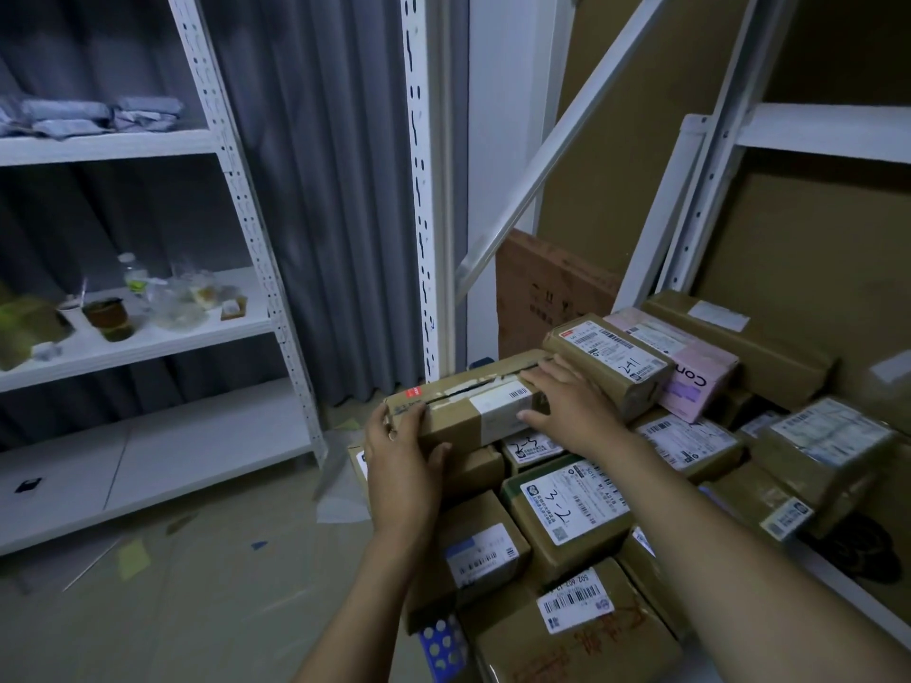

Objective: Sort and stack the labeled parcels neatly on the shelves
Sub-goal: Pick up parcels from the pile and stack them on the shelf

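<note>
Long brown parcel (468, 404) lies atop the parcel pile (567, 505), held at both ends. Left hand (402, 453) curls round its near-left end, thumb under; right hand (567, 404) lies flat, fingers straight, on its right end. Box marked 2-41 (609, 364) sits just right of that hand.

White slotted-steel rack (246, 209), left: the top shelf (98, 147) bears grey poly-bag parcels (88, 118), the middle shelf (148, 348) a plastic bottle (134, 278), cups (106, 317) and clear tubs (180, 308), the bottom shelf (172, 460) one small black object (27, 484). Floor (222, 598): scattered paper scraps, among them a yellow slip (134, 559), and a sheet of clear film (340, 500). Right: labelled cardboard parcels (567, 505) heaped in layers against a second white rack (813, 133); their base is hidden.
</note>
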